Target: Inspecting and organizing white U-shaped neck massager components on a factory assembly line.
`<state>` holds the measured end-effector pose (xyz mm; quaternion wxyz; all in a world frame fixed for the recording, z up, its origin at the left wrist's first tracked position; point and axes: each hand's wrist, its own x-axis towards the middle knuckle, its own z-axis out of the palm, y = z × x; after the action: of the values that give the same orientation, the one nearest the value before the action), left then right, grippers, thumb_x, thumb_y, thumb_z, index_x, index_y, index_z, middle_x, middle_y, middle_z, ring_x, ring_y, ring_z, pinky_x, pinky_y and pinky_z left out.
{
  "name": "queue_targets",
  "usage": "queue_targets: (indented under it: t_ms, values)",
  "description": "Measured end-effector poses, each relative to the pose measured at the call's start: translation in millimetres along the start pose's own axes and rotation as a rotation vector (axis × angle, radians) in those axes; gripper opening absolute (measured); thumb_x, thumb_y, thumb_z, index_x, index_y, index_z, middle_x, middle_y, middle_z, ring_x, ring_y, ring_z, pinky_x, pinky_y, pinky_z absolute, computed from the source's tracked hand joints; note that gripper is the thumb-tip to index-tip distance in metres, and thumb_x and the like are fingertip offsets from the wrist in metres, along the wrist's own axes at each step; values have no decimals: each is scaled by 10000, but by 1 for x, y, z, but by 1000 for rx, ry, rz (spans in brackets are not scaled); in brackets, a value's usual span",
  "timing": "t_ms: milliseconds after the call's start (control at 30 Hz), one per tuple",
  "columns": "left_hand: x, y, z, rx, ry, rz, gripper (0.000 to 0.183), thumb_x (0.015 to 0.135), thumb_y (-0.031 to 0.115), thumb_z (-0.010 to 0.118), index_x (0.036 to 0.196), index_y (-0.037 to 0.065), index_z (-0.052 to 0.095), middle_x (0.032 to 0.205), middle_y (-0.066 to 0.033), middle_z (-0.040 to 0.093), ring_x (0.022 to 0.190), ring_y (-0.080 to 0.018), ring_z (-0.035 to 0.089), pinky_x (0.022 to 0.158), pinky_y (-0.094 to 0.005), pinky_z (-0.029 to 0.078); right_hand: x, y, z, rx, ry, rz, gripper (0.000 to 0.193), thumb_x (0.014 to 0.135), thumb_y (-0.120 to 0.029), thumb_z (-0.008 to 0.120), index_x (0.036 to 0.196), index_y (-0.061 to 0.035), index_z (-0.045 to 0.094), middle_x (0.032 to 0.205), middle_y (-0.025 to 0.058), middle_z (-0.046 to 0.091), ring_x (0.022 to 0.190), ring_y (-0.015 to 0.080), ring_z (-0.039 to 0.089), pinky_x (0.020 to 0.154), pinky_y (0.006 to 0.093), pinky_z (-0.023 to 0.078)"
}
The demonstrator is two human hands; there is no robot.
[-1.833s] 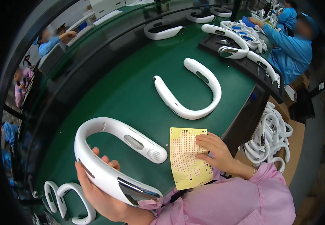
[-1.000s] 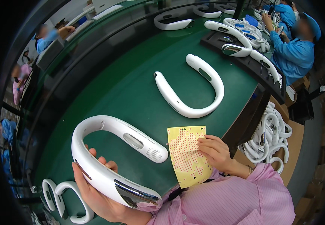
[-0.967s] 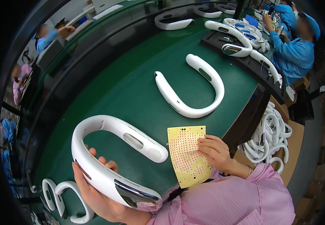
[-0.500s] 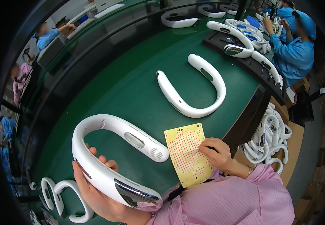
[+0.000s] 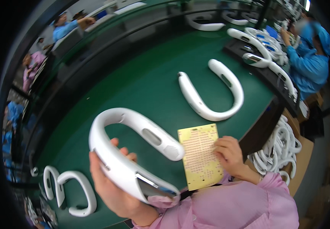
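Note:
My left hand (image 5: 115,191) is closed round the lower arm of a white U-shaped neck fan (image 5: 113,152), its fingers showing inside the curve. The fan is tilted, with a shiny dark panel at its near end and a perforated patch at the other. That perforated end reaches the left edge of a yellow sheet (image 5: 200,156) covered in rows of small reddish dots. At the sheet's right edge, my right hand (image 5: 229,154) has its fingers curled together in a pinch. Blur hides whatever may be between the fingertips.
Another neck fan (image 5: 210,112) lies on the green table (image 5: 134,76). Two more white pieces (image 5: 90,194) lie at lower left. A black tray (image 5: 235,51) carries fans at far right, near a co-worker in blue (image 5: 311,65). Below stands a cardboard box (image 5: 302,156) of white fans.
The whole view has shifted, so the table and its things appear farther right. My right fingers look more curled at the sheet. My left hand keeps its hold on the neck fan.

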<state>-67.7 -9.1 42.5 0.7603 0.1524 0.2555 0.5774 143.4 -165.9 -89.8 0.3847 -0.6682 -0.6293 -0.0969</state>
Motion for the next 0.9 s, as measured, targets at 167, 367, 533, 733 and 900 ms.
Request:
queue_targets:
  t_ms: [167, 367, 533, 733, 900]
  values:
    - [-6, -2, 7, 172, -5, 148, 347, 981, 274, 344, 1159, 3, 468, 1036, -168, 578, 772, -207, 595, 635, -342, 510, 60, -49, -20, 763, 23, 296, 155, 704, 67, 660, 835, 0, 613, 1054, 129, 548, 1046, 262, 514, 913, 361, 401]
    - [-12, 5, 6, 294, 44, 338, 389, 965, 293, 362, 1222, 1, 381, 1089, -176, 538, 912, -231, 588, 778, -338, 502, 100, -119, -9, 1329, -195, 301, 132, 760, 65, 628, 878, 6, 619, 1074, 131, 540, 1073, 226, 521, 931, 325, 396]
    - [-19, 14, 2, 306, 80, 429, 371, 965, 303, 367, 1192, 11, 383, 1067, -159, 534, 922, -218, 579, 771, -336, 497, 101, -129, 9, 1123, -143, 154, 126, 770, 57, 623, 887, 13, 613, 1072, 132, 560, 938, 189, 588, 809, 279, 475]
    - [-22, 12, 0, 283, 116, 454, 412, 970, 303, 361, 1229, -11, 424, 1087, -155, 553, 907, -205, 580, 711, -311, 522, 101, -136, 13, 953, -40, 43, 136, 746, 73, 637, 868, 17, 610, 1024, 133, 581, 841, 182, 616, 698, 255, 513]
    - [-25, 10, 1, 269, 118, 456, 392, 973, 296, 351, 1214, -4, 423, 1083, -162, 553, 894, -213, 589, 707, -314, 522, 97, -137, 14, 993, -53, 54, 139, 743, 89, 631, 841, 16, 565, 1022, 132, 559, 934, 185, 587, 780, 279, 495]
